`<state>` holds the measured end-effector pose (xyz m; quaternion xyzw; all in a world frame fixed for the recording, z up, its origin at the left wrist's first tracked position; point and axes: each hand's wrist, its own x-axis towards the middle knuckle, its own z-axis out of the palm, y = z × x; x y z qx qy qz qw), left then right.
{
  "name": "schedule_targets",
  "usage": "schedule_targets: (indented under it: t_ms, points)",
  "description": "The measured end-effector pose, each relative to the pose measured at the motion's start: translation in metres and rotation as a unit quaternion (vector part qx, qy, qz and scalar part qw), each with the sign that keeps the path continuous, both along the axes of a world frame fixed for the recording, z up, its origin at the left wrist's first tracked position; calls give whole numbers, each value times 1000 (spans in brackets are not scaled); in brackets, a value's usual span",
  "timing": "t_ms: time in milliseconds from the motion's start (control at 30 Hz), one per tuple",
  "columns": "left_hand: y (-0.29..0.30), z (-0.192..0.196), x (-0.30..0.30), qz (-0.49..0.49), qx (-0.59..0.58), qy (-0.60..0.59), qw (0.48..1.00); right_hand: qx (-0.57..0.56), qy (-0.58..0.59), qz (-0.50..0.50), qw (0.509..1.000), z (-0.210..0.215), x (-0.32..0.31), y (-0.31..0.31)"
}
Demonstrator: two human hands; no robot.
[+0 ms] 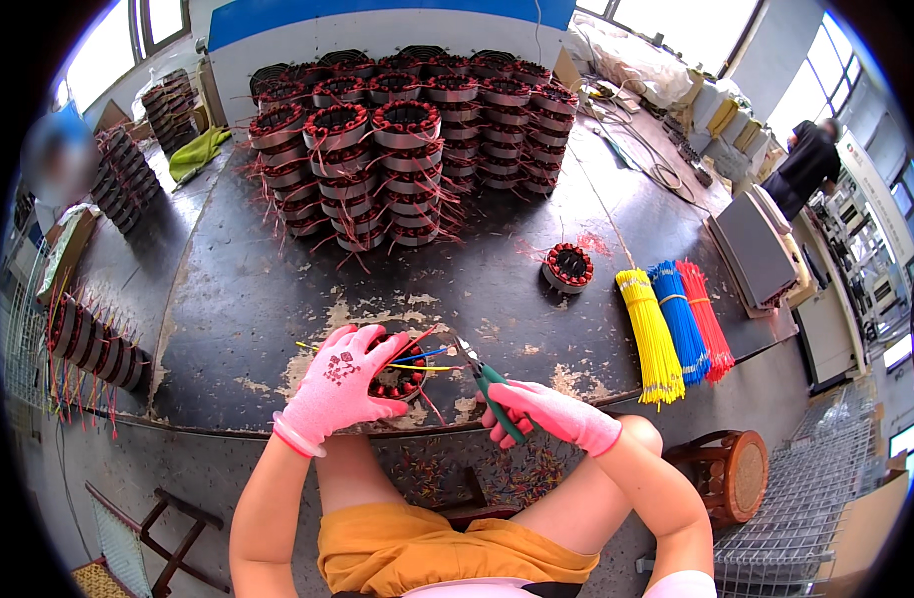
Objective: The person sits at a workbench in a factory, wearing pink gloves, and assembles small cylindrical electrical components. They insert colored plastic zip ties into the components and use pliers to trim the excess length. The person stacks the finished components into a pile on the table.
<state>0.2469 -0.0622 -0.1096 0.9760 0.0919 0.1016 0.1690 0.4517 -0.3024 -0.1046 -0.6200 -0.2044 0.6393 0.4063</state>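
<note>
My left hand [339, 384], in a pink glove, is closed over a motor stator [397, 384] near the table's front edge. The hand covers the stator's left side. A blue wire [423, 354] and a yellow wire [423, 368] stick out to the right, with thin red leads around them. My right hand [551, 411], gloved alike, grips green-handled cutting pliers [495, 389]. Their metal jaws point up and left, close to the wire ends; whether they touch a wire I cannot tell.
Tall stacks of stators [407, 194] stand at the back. A single stator [566, 283] sits right of centre, beside yellow [649, 334], blue [680, 324] and red [707, 319] wire bundles. Left lies a stator row [98, 344]. A stool [741, 476] is below right. Two people are farther off.
</note>
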Motion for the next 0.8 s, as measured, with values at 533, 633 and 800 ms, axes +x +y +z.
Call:
schedule_targets:
  t_ms: [533,633,800]
  points:
    - [-25,4,2,148,21,50,988,13,64,-34,997,-4,3,-13]
    - [-16,-2,-2,121,48,11,991,-3,38,2,999,0,3,-7]
    - [-14,5,0,103,16,22,994,-24,11,27,999,0,5,8]
